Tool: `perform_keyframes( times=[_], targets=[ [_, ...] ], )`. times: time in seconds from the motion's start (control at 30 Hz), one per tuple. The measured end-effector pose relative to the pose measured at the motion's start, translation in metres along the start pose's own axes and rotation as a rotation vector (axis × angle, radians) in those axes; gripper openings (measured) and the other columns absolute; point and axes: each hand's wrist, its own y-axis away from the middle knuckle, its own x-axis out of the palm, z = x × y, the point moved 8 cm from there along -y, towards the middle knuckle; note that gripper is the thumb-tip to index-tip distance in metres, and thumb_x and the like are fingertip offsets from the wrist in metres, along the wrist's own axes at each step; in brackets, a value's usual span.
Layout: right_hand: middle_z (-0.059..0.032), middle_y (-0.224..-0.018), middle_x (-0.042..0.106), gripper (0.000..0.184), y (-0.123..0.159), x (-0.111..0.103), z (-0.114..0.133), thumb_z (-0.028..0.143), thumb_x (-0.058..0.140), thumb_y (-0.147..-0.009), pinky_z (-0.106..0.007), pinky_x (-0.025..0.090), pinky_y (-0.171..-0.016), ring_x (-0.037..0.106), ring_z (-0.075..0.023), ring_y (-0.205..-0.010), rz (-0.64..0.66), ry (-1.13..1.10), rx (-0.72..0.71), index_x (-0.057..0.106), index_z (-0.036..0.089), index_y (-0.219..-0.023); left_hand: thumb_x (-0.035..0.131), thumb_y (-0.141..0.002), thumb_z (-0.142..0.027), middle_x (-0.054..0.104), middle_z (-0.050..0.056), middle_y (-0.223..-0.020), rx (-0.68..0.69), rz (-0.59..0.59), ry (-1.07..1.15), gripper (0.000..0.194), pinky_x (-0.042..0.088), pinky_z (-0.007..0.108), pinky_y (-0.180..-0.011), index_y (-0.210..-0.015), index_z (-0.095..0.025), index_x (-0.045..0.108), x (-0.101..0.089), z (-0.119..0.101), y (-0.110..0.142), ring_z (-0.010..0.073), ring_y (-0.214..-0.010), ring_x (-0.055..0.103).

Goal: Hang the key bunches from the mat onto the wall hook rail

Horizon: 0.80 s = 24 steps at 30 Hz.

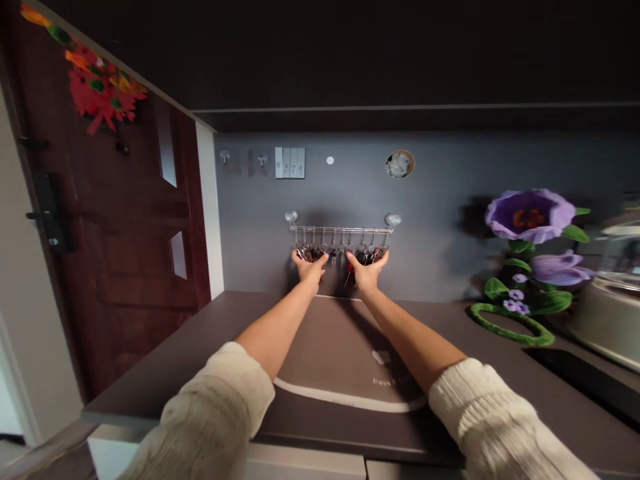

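Note:
A clear hook rack [343, 230] with a row of hooks is fixed to the grey back wall by two round suction cups. Bunches of keys on rings hang along it. My left hand [311, 270] is at the left part of the row, its thumb and fingers around a bunch of keys [313, 253]. At the right part, my right hand [367, 273] is likewise around more keys [369, 256], with a red piece [351, 261] beside its thumb. Between the hands a small dark key item [334, 255] hangs on its own. Some of my fingertips are hidden among the keys.
Below lies a grey-brown mat [340, 340] with a pale border on the dark counter [310, 427]. Purple fabric flowers [530, 217] and a glass-topped appliance [613, 300] stand at right. Wall switches [290, 163] are above, a dark red door [125, 267] at left.

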Motion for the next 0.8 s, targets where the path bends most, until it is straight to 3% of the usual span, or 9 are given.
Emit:
perform_keyframes(
  times=[0.1,0.23,0.37,0.5,0.6,0.7,0.8],
  targets=[
    [-0.0168,-0.139,0.022,0.105,0.003,0.007,0.006,0.041,0.064,-0.06,-0.034,0.025,-0.104,0.029,-0.021,-0.127,-0.014,-0.064,-0.045,-0.007,0.015,-0.134,0.069,-0.064,-0.015,0.057,0.002,-0.095,-0.03,-0.007,0.107,0.083,0.052,0.025,-0.058,-0.123,-0.031,0.014,0.011,0.001,0.005,0.0094,-0.064,0.061],
    [-0.0139,-0.135,0.032,0.093,0.004,0.004,0.009,0.028,0.063,-0.061,-0.031,0.035,-0.097,0.042,-0.0173,-0.117,-0.014,-0.229,0.041,0.003,0.019,-0.132,0.062,-0.068,-0.008,0.056,-0.002,-0.077,-0.045,-0.013,0.176,0.069,0.046,0.018,-0.045,-0.118,-0.028,0.019,0.009,-0.01,0.006,0.0092,-0.054,0.059],
    [-0.0085,-0.123,0.044,0.087,0.002,-0.009,0.018,0.019,0.063,-0.059,-0.027,0.051,-0.071,0.059,-0.0137,-0.086,0.002,-0.407,0.152,0.011,0.027,-0.128,0.057,-0.07,-0.004,0.053,-0.006,-0.067,0.006,0.003,0.207,0.063,0.044,0.015,-0.043,-0.116,-0.027,0.02,-0.003,-0.031,0.006,0.006,-0.046,0.054],
    [-0.0034,-0.108,0.052,0.084,-0.007,-0.014,0.033,0.013,0.059,-0.06,-0.021,0.048,-0.048,0.055,-0.0062,-0.054,0.049,-0.532,0.21,0.01,0.033,-0.126,0.054,-0.07,-0.001,0.052,-0.006,-0.067,0.053,0.025,0.165,0.061,0.046,0.017,-0.046,-0.116,-0.027,0.023,-0.007,-0.05,0.004,0.0055,-0.045,0.054],
    [-0.0019,-0.106,0.051,0.081,-0.02,-0.013,0.049,0.011,0.059,-0.061,-0.02,0.048,-0.047,0.054,-0.0044,-0.051,0.054,-0.603,0.157,0.015,0.033,-0.125,0.054,-0.07,-0.001,0.052,-0.005,-0.07,0.138,0.071,0.089,0.06,0.048,0.018,-0.047,-0.116,-0.026,0.025,0.001,-0.07,-0.002,0.0061,-0.046,0.055],
    [-0.0015,-0.109,0.049,0.08,-0.032,-0.007,0.066,0.007,0.059,-0.06,-0.021,0.05,-0.053,0.055,-0.0035,-0.054,0.068,-0.629,0.108,0.019,0.033,-0.125,0.054,-0.069,0.001,0.052,-0.004,-0.074,0.211,0.188,0.03,0.061,0.05,0.02,-0.051,-0.117,-0.026,0.028,0.019,-0.092,-0.006,0.0058,-0.046,0.056],
    [-0.0009,-0.105,0.052,0.083,-0.038,-0.004,0.079,0.006,0.06,-0.061,-0.022,0.051,-0.055,0.056,-0.0045,-0.055,0.131,-0.629,0.118,0.017,0.032,-0.127,0.053,-0.068,0.003,0.053,-0.004,-0.073,0.178,0.278,0.033,0.063,0.051,0.022,-0.055,-0.118,-0.025,0.028,0.031,-0.107,-0.006,0.0059,-0.048,0.056]
  ],
)
